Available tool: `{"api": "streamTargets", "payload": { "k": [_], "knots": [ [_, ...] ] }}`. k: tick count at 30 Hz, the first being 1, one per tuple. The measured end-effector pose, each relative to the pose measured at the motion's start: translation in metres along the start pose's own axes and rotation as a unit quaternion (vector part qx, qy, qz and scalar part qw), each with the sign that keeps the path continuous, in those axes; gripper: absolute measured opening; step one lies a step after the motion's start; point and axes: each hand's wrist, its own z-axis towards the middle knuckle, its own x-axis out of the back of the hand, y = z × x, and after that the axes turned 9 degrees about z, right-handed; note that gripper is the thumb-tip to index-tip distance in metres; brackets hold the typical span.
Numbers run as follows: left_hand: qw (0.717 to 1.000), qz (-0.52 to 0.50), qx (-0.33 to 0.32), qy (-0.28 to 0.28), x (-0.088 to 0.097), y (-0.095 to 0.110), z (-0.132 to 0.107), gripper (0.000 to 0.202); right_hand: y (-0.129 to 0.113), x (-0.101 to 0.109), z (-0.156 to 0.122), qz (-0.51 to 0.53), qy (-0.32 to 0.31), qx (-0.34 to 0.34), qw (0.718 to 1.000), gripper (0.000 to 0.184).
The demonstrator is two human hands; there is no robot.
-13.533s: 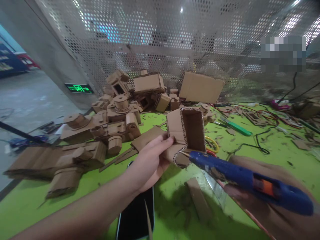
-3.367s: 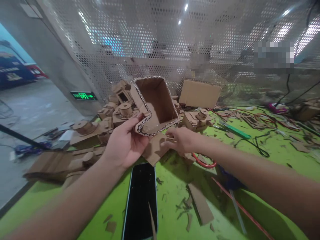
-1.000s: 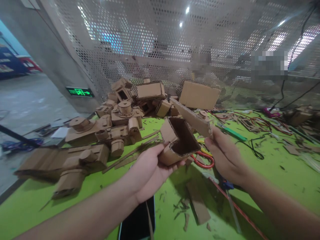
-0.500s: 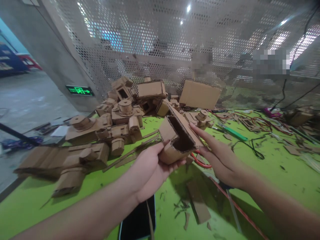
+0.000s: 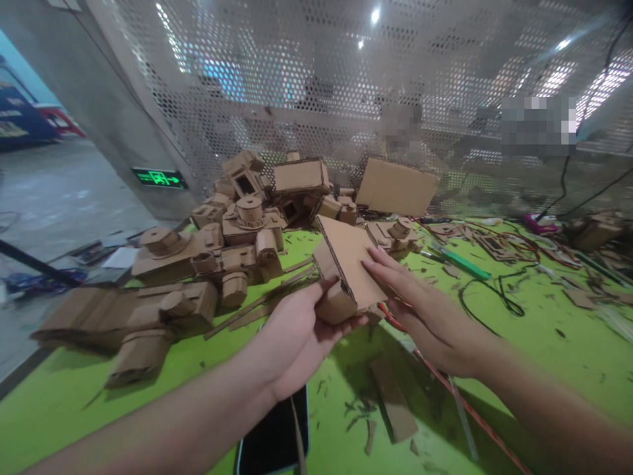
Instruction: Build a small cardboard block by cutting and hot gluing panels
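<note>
A small cardboard box (image 5: 333, 305) rests in my left hand (image 5: 301, 330), its fingers curled underneath and the thumb on its near left side. A flat cardboard panel (image 5: 346, 254) lies across the box's top, hiding most of the opening. My right hand (image 5: 425, 310) grips the panel's right side, with stretched fingers on its face and another digit by its lower edge. Whether the panel is fixed to the box, I cannot tell. Beneath my left wrist lies a dark phone (image 5: 274, 435). A loose cardboard strip (image 5: 394, 399) is on the green table below the box.
Cardboard camera models (image 5: 250, 221) crowd the table's left and back. A larger cardboard box (image 5: 397, 186) leans against the perforated metal screen (image 5: 326, 86). To the right are a green cutter knife (image 5: 465, 262), a black cable (image 5: 502, 297) and scattered scraps. Red-handled scissors (image 5: 393, 318) show partly under my right hand.
The panel has tilted down over the box, covering the opening that was visible before. My right hand has moved left with it, onto the panel's face. My left hand keeps its hold.
</note>
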Motion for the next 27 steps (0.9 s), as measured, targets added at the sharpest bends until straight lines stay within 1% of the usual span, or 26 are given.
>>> {"api": "streamTargets", "payload": {
  "k": [2,7,10,12,14,17,19,20,22,24,25,27],
  "knots": [
    [1.0,0.0,0.001,0.0,0.0,0.0,0.001,0.043,-0.001,0.0,0.0,0.005,-0.006,-0.004,1.0,0.064],
    [1.0,-0.008,0.0,-0.024,0.005,0.0,0.003,0.039,0.002,0.002,0.0,0.007,-0.009,0.003,1.0,0.067],
    [1.0,-0.001,0.002,-0.022,0.006,0.002,0.003,0.036,0.002,0.004,0.0,-0.007,-0.018,0.01,1.0,0.069],
    [1.0,0.007,0.009,-0.017,0.005,0.004,0.001,0.036,0.002,0.005,0.0,-0.022,-0.026,0.019,0.999,0.073],
    [0.999,0.02,0.018,-0.036,0.004,0.007,-0.001,0.038,0.003,0.004,0.001,-0.041,-0.027,0.024,0.998,0.082],
    [0.994,0.052,0.018,-0.096,0.003,0.011,-0.005,0.042,0.006,0.001,0.003,-0.061,0.015,0.005,0.998,0.098],
    [0.99,0.077,0.013,-0.121,0.004,0.012,-0.007,0.043,0.009,-0.001,0.004,-0.06,0.069,-0.01,0.996,0.102],
    [0.988,0.09,0.009,-0.129,0.005,0.011,-0.008,0.044,0.011,-0.002,0.004,-0.057,0.094,-0.012,0.994,0.101],
    [0.984,0.115,-0.001,-0.135,0.007,0.01,-0.008,0.044,0.011,-0.001,0.004,-0.044,0.131,-0.016,0.99,0.095],
    [0.979,0.153,-0.018,-0.135,0.009,0.009,-0.006,0.048,0.01,0.0,0.004,-0.003,0.157,-0.024,0.987,0.091],
    [0.974,0.18,-0.034,-0.132,0.011,0.009,-0.004,0.051,0.009,0.001,0.004,0.032,0.17,-0.03,0.984,0.09],
    [0.956,0.252,-0.101,-0.107,0.016,0.011,0.002,0.053,0.007,0.003,0.005,0.133,0.198,-0.048,0.97,0.086]
  ]
}}
